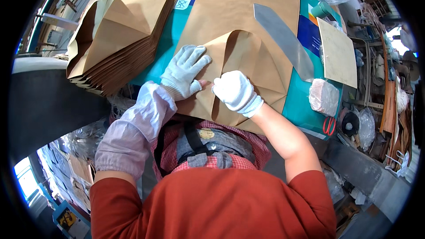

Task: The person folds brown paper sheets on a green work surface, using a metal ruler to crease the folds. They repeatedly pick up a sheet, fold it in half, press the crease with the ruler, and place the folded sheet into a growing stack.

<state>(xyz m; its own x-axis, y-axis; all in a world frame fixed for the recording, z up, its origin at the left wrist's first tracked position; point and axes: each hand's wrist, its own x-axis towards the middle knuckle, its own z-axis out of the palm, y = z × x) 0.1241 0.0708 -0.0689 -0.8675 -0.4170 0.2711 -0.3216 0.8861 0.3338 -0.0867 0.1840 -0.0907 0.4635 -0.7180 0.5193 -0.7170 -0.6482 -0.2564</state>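
Brown paper fills the middle of the view: a large bag lies flat on a teal table, its folded bottom end turned toward the person. On that fold, the left hand, in a white knit glove, lies flat with fingers spread, pressing the paper and holding nothing. Just beside it at 3 o'clock, the gloved right hand is curled into a loose fist, knuckles down on a crease of the same fold; whether it pinches the paper I cannot tell. A grey metal strip rests slantwise on the bag, at 1 o'clock from the right hand. At 10 o'clock from the left hand sits a stack of finished bags. Red scissors lie at the table's edge, at 3 o'clock from the right hand, below a white bundle.
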